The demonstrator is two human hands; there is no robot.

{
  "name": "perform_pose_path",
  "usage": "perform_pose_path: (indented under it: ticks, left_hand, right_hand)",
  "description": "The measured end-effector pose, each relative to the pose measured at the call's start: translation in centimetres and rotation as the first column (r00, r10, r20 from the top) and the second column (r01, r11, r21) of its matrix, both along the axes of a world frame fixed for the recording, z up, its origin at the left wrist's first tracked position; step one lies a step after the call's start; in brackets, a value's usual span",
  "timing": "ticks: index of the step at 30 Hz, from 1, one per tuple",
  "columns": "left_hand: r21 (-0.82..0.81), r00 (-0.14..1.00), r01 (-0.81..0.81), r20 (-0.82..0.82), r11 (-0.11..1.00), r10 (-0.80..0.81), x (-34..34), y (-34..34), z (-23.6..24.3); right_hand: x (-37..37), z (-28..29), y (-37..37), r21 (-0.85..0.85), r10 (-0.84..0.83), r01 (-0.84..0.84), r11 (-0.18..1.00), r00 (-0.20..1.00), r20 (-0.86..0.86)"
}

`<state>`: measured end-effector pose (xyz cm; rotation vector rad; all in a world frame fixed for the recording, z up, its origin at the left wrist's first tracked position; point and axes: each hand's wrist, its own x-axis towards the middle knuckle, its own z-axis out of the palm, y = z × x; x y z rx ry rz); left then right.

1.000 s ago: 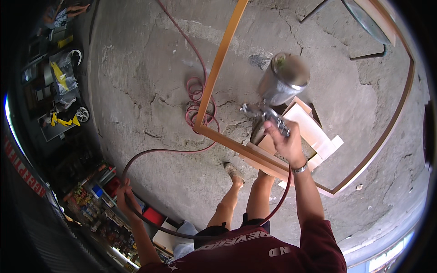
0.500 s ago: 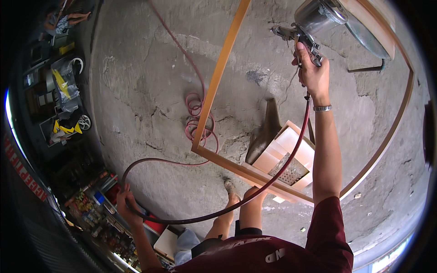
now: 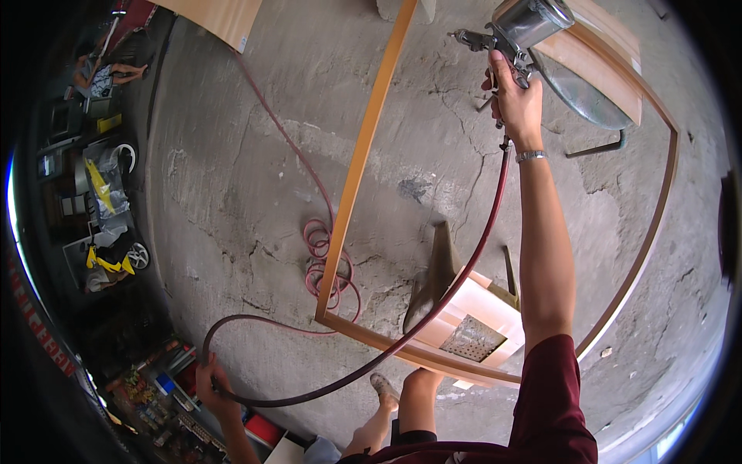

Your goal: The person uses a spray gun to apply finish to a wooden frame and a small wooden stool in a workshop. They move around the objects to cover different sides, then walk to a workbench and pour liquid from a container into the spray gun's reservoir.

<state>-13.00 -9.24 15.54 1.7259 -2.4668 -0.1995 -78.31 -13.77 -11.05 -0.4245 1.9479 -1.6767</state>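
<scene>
My right hand (image 3: 518,108) is closed around the handle of a metal spray gun (image 3: 495,45), its nozzle toward the left. A shiny metal cup (image 3: 533,22) sits on the gun. From the grip's lower end a red air hose (image 3: 481,251) sags across in front of me to my left hand (image 3: 213,383). That hand is closed around the hose at the lower left. Past it, the hose bends back to a loose coil (image 3: 318,259) on the floor. The gun is above the far part of a large orange-brown wooden frame (image 3: 369,131).
Beneath the frame's near side stands a chair or stool (image 3: 433,290) with cardboard (image 3: 495,313) on it. A rounded seat with bent legs (image 3: 599,100) supports the far right. A wooden panel (image 3: 220,19) lies far left. Another person (image 3: 97,77) sits beyond clutter and a yellow-black motorbike (image 3: 112,259).
My view has tilted farther out, so the frame, coil and chair appear lower. The spray gun appears slightly farther up and left. Both hands keep their hold.
</scene>
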Motion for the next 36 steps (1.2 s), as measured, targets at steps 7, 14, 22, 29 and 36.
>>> perform_pose_path:
  ticks: [7,14,22,29,36]
  left_hand:
    - [0.049,0.999,-0.032,-0.023,0.998,0.033,-0.1,-0.3,-0.4]
    - [0.033,1.0,0.015,-0.004,0.999,-0.015,-1.1,-0.8,-0.8]
    - [0.033,0.996,-0.092,-0.018,0.995,0.092,0.2,0.2,-0.8]
    - [0.042,1.0,0.009,0.002,0.999,-0.01,-0.7,0.4,-0.8]
    - [0.046,0.999,-0.006,-0.038,0.999,0.008,-1.2,0.9,0.0]
  right_hand:
    - [-4.7,0.1,-4.6,-0.07,-0.125,0.12,0.99,0.989,-0.077]
    - [-5.5,1.1,-5.5,-0.065,-0.245,0.242,0.968,0.969,-0.033]
    - [1.5,2.0,1.8,-0.055,0.017,-0.017,0.998,1.0,-0.008]
    - [-3.7,0.9,-3.9,-0.079,-0.138,0.132,0.988,0.987,-0.077]
    - [-4.1,0.6,-4.8,-0.235,-0.269,0.263,0.936,0.963,0.005]
